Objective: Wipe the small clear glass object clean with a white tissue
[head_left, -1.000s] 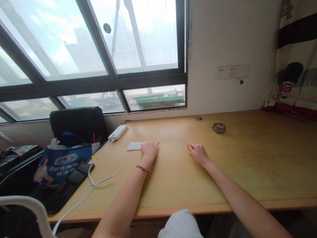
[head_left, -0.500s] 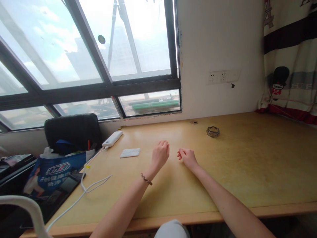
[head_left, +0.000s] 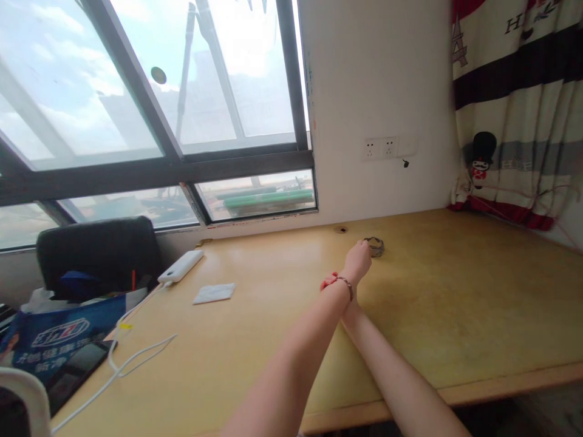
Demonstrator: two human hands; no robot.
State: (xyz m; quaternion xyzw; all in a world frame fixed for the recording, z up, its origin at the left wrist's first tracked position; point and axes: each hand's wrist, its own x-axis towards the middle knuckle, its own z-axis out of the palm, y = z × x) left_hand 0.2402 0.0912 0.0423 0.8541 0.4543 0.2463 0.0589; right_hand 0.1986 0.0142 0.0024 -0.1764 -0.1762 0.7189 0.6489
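My left hand (head_left: 357, 261) reaches across to the right, its curled fingers at the near left edge of a dark, openwork ring-shaped object (head_left: 377, 247) on the table. The fingertips are partly hidden, but they look closed on its rim. A braided bracelet (head_left: 348, 287) circles my left wrist. Beneath that wrist, my right hand (head_left: 328, 281) is mostly covered; only some bent fingers show, curled in, with nothing visible in them. The two forearms cross over the wooden table (head_left: 455, 309).
On the left lie a flat white packet (head_left: 214, 293), a white power bank (head_left: 181, 267) and a white cable (head_left: 144, 350). A blue bag (head_left: 64, 331) and a black chair (head_left: 98, 249) stand past the table's left edge. A round cable hole (head_left: 341, 229) is near the wall.
My left hand has moved right and forward, over my right wrist, to the ring-shaped object. The view has turned slightly right. The ring-shaped object stays in its place on the table.
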